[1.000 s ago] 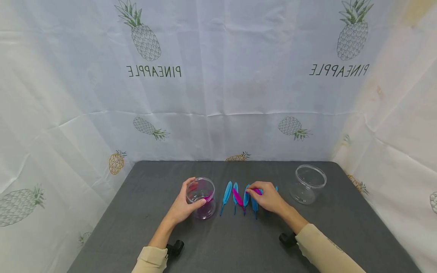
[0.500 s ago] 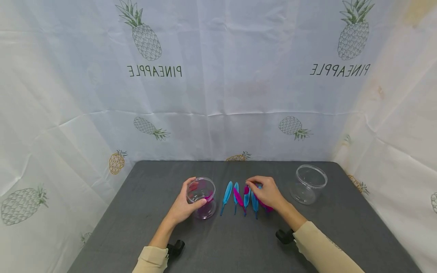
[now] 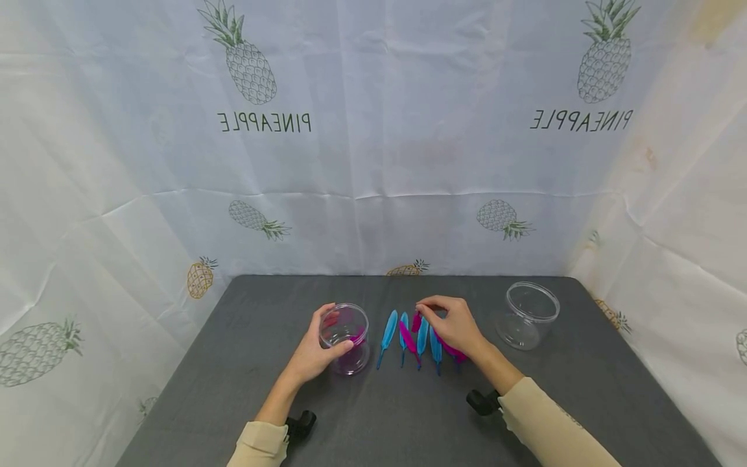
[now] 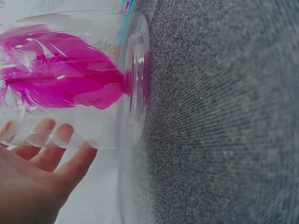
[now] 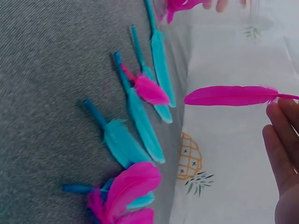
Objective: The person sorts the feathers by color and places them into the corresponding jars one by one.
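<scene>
Left hand (image 3: 308, 357): fingers curled around jar (image 3: 349, 360)
Right hand (image 3: 461, 327): fingers pinching pink feather (image 5: 229, 95)
Feather risk: loose pinch could drop it onto tabletop (image 3: 385, 421)

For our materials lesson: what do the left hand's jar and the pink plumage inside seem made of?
Jar: clear, glossy, probably plastic, perhaps glass; bright glints mark its transparent wall.
Pink plumage: probably real feather, dyed, softly satiny; fine, loose barbs fray its edge.
</scene>
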### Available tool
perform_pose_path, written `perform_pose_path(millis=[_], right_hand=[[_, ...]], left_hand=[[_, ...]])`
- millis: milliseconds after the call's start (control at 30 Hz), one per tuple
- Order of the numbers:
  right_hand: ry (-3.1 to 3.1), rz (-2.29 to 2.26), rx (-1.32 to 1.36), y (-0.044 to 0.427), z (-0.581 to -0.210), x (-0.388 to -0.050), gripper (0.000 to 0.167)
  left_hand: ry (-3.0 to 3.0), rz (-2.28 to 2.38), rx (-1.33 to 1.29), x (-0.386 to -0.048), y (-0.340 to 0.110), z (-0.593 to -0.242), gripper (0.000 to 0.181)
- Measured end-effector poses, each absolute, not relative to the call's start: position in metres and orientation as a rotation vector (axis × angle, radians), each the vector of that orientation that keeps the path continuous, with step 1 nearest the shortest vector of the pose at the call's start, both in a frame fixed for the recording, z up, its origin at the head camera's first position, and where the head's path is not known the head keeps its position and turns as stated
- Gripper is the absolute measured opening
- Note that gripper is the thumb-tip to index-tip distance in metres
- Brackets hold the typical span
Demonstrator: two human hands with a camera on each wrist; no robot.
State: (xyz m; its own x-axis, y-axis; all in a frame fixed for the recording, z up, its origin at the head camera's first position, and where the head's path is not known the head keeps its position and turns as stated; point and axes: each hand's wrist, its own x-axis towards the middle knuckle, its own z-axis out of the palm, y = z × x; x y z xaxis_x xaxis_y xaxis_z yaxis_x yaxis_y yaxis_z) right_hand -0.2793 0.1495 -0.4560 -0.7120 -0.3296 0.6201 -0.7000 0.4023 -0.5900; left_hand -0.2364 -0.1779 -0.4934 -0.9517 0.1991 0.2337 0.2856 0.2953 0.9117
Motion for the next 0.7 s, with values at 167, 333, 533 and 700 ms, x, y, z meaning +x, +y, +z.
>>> perform_pose_path(millis=[167,333,533,700], right_hand=[[-2.244,1.255,0.879,0.146,-0.45,-0.279,0.008],[-2.23,1.277,0.886,0.141,-0.444,-0.278,0.009],[-2.203,1.33,0.896,0.134,-0.436,-0.275,0.01],[-2.186,1.35,0.882,0.128,-0.431,-0.273,0.01]], left_hand=[[-2.463,-1.756,-0.458,-0.237,-0.177,-0.494,0.084],[-2.461,-1.754,-0.462,-0.236,-0.178,-0.494,0.084],[-2.462,-1.758,-0.454,-0.236,-0.178,-0.494,0.085],[-2.469,-1.755,-0.453,-0.236,-0.177,-0.493,0.086]])
